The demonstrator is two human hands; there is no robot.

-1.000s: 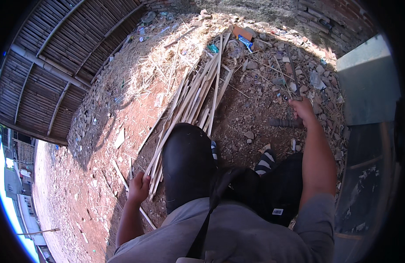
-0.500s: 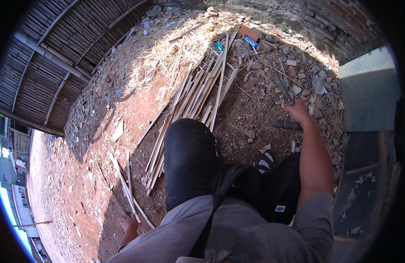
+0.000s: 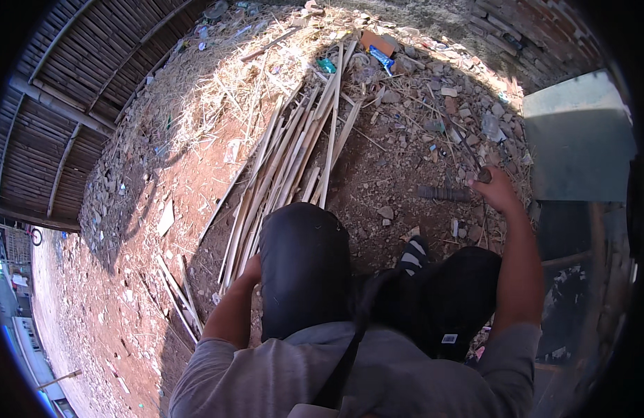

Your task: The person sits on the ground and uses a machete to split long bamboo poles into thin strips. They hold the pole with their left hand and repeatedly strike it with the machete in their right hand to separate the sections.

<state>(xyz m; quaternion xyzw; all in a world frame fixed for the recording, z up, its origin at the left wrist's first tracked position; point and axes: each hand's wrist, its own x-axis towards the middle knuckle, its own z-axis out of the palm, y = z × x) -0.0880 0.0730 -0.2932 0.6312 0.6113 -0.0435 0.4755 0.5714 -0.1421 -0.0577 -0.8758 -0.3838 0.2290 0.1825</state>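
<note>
My right hand (image 3: 502,191) is closed around the handle of a knife with a long, narrow dark blade (image 3: 464,145), which slants up and left over the rubble. Just left of that hand a dark ribbed cylinder (image 3: 440,193) lies on the ground. A bundle of long split bamboo strips (image 3: 294,150) stretches away from my bent knee. My left hand (image 3: 252,269) reaches down beside the knee at the near end of the strips. Its fingers are hidden behind the leg, so I cannot tell whether it grips any strip.
Several loose strips (image 3: 177,298) lie to the left on the dirt. A woven bamboo wall (image 3: 64,104) stands at the far left, a brick wall (image 3: 538,35) at the far right. On the right leans a grey-green panel (image 3: 580,143). Straw, rubble and a blue wrapper (image 3: 381,59) lie beyond the strips.
My left hand has come from the loose strips at the lower left to the bundle beside my knee. My right hand has shifted slightly right with the knife, whose blade now shows more clearly.
</note>
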